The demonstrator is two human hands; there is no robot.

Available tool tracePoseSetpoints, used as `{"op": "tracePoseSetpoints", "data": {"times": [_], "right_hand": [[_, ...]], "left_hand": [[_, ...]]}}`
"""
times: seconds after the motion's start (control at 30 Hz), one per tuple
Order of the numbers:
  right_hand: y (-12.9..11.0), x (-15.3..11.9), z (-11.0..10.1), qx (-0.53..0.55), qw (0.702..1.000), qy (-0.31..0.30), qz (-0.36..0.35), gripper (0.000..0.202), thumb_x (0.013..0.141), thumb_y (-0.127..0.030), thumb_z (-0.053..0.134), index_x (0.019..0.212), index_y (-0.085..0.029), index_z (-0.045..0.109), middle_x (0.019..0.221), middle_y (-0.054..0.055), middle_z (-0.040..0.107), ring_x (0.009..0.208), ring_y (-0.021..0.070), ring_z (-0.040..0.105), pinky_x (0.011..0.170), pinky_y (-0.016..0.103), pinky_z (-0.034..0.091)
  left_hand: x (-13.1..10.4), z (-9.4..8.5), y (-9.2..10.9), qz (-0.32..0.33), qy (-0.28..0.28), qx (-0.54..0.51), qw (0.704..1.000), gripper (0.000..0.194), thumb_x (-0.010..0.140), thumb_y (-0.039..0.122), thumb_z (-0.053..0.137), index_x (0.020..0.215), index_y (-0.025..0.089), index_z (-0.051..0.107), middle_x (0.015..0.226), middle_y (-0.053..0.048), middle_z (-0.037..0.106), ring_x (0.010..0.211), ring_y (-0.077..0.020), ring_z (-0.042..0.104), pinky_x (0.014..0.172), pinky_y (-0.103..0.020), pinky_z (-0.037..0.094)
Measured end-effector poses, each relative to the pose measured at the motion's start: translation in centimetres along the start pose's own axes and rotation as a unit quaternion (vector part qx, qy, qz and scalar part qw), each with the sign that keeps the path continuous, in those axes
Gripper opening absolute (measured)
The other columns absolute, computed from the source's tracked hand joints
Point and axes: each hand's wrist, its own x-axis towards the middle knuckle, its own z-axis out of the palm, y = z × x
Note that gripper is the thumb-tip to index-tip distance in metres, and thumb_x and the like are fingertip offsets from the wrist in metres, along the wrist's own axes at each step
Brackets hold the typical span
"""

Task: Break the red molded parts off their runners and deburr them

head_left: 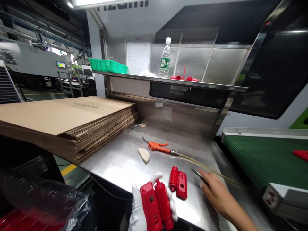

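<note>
1. L hand (141,210), white glove, bottom centre of frame: fingers wrapped tight round a red plastic housing (156,208), held up off the bench w/ its long side toward the camera. Looks held that way so the face w/ the small round hole and slots can be seen.
2. R hand (218,192), bare, lower right: fingers stretched flat along the bench, tips touching a thin dark blade-like tool (198,175). Can't tell if it's actually pinched or just touched; fingers look extended, not curled.
3. Second red housing (178,183) lies flat on the steel bench (120,160), just above the held one and just left of the R fingertips. Prob. parked close so either hand gets it w/o a stretch.
4. Centre of frame: orange-handled air gun (158,147) w/ a hose (211,168) trailing to the lower right, passing by the R hand. Just below-left of it, a pale half-round piece (143,155), material unclear.
5. Left half: tall stack of flat cardboard sheets (64,118), its edge resting on the bench.
6. Upper centre: shelf (168,81) w/ a water bottle (165,59), green tray (108,65) to its left, a few red bits (184,78) to its right.
7. Right edge: green conveyor belt (262,160), a red part (300,154) on it at far right.
8. Lower left: crumpled clear plastic bag (48,200) over red items.
</note>
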Motion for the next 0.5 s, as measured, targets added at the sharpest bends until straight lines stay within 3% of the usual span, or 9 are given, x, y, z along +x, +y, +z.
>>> {"op": "tracePoseSetpoints", "data": {"times": [0.07, 0.13, 0.27, 0.37, 0.43, 0.5], "right_hand": [[-0.3, 1.7, 0.4, -0.023, 1.000, 0.017, -0.006, 0.060, 0.088, -0.024, 0.035, 0.142, 0.001, 0.046, 0.127, 0.023, 0.054, 0.120, 0.0369, 0.046, 0.108, 0.052, 0.034], [-2.5, 2.9, 0.7, -0.041, 0.998, 0.043, -0.020, 0.058, 0.091, -0.023, 0.031, 0.142, 0.000, 0.045, 0.134, 0.023, 0.049, 0.124, 0.0367, 0.043, 0.110, 0.050, 0.033], [-10.9, 5.2, 1.9, -0.045, 0.996, 0.034, -0.075, 0.044, 0.103, -0.032, 0.030, 0.138, -0.015, 0.050, 0.131, 0.013, 0.057, 0.119, 0.0238, 0.055, 0.104, 0.040, 0.043], [-17.6, 7.8, 4.5, -0.060, 0.993, -0.033, -0.093, 0.034, 0.101, -0.042, 0.049, 0.121, -0.017, 0.061, 0.121, 0.009, 0.064, 0.111, 0.0240, 0.061, 0.097, 0.046, 0.048], [-20.6, 9.4, 6.7, -0.072, 0.993, -0.068, -0.068, 0.034, 0.097, -0.043, 0.058, 0.114, -0.014, 0.063, 0.115, 0.009, 0.065, 0.106, 0.0244, 0.063, 0.094, 0.047, 0.051], [-21.9, 10.3, 8.5, -0.081, 0.993, -0.082, -0.038, 0.037, 0.097, -0.039, 0.060, 0.123, -0.014, 0.059, 0.120, 0.010, 0.063, 0.104, 0.0242, 0.063, 0.092, 0.046, 0.053]], "left_hand": [[0.0, -1.0, 0.5, -0.012, -0.026, -0.001, 1.000, 0.070, 0.073, 0.083, 0.052, 0.110, 0.025, 0.067, 0.080, -0.008, 0.069, 0.059, -0.0258, 0.064, 0.053, -0.037, 0.048], [0.0, -1.9, 1.0, -0.042, -0.042, -0.007, 0.998, 0.066, 0.070, 0.081, 0.060, 0.105, 0.025, 0.067, 0.077, -0.007, 0.069, 0.057, -0.0242, 0.063, 0.054, -0.035, 0.048], [-0.9, -3.1, 1.8, -0.029, -0.024, 0.014, 0.999, 0.058, 0.078, 0.073, 0.059, 0.102, 0.020, 0.068, 0.073, -0.009, 0.068, 0.055, -0.0221, 0.062, 0.052, -0.030, 0.046], [-2.2, -3.3, 2.0, 0.006, 0.005, 0.040, 0.999, 0.061, 0.084, 0.071, 0.052, 0.105, 0.017, 0.069, 0.076, -0.012, 0.070, 0.056, -0.0231, 0.065, 0.051, -0.030, 0.048], [-3.1, -3.3, 2.3, 0.022, 0.006, 0.038, 0.999, 0.060, 0.085, 0.071, 0.051, 0.106, 0.019, 0.071, 0.081, -0.013, 0.072, 0.060, -0.0239, 0.067, 0.053, -0.031, 0.049], [-3.8, -3.4, 2.8, 0.036, -0.004, 0.036, 0.999, 0.059, 0.085, 0.071, 0.051, 0.107, 0.020, 0.072, 0.083, -0.012, 0.072, 0.062, -0.0233, 0.068, 0.054, -0.029, 0.049]]}}
